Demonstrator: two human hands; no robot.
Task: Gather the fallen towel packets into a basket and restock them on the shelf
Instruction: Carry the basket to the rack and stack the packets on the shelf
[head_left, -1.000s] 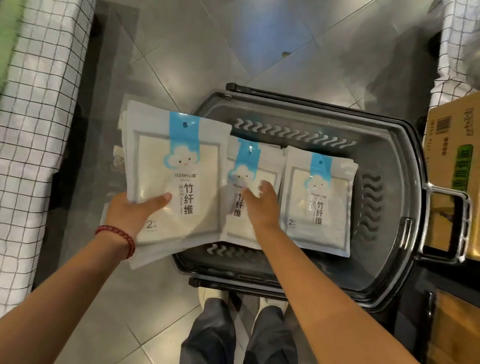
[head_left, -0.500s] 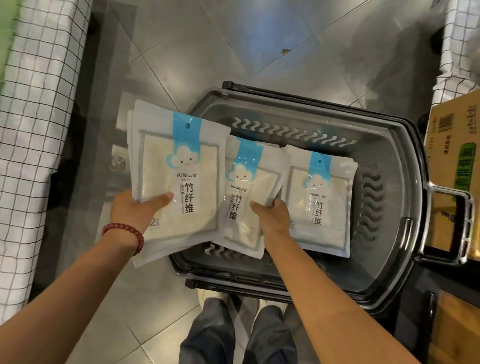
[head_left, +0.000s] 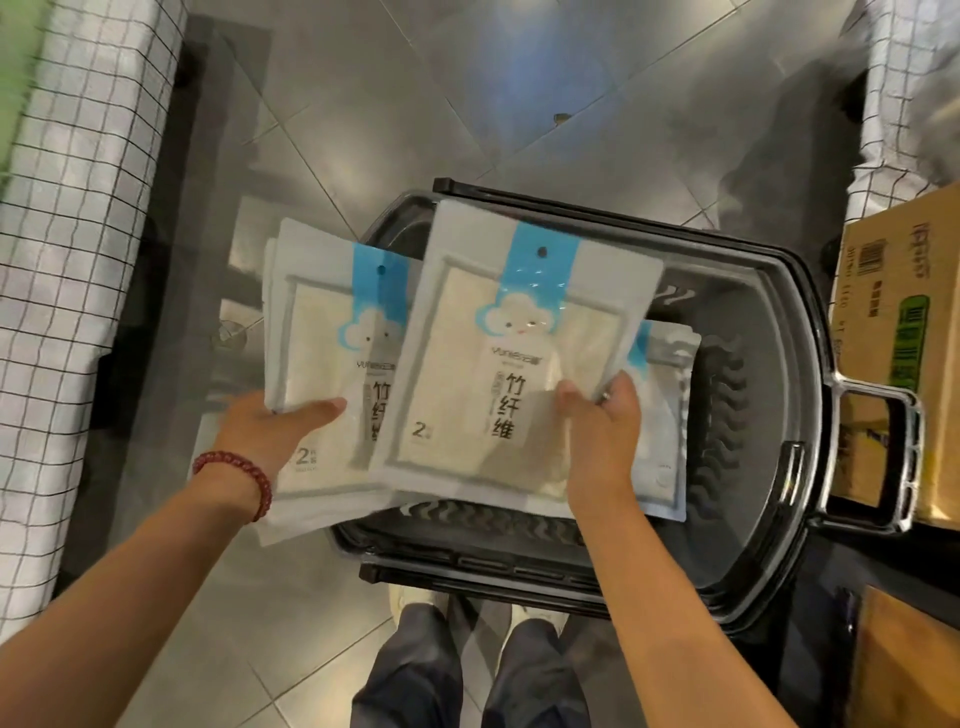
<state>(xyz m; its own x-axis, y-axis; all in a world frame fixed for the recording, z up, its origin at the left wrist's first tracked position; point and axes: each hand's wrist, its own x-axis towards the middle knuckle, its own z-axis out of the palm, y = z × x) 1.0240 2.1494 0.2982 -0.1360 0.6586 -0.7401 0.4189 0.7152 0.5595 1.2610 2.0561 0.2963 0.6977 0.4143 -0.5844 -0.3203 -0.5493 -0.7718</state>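
Right hand (head_left: 597, 431) pinches 1 flat white-and-blue plastic towel packet (head_left: 514, 364) above the dark plastic basket (head_left: 769, 332); left hand (head_left: 270, 431) grips a packet stack (head_left: 317, 364). Probably light, slick, floppy: hold a lower edge.

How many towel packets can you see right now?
3 clearly: a front packet in the left hand, a raised packet in the right hand, a third packet lying in the basket. Edges behind the front packet suggest more stacked.

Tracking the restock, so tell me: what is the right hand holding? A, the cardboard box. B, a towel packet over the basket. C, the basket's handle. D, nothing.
B: the right hand pinches a towel packet above the basket; the left hand grips a stack of packets.
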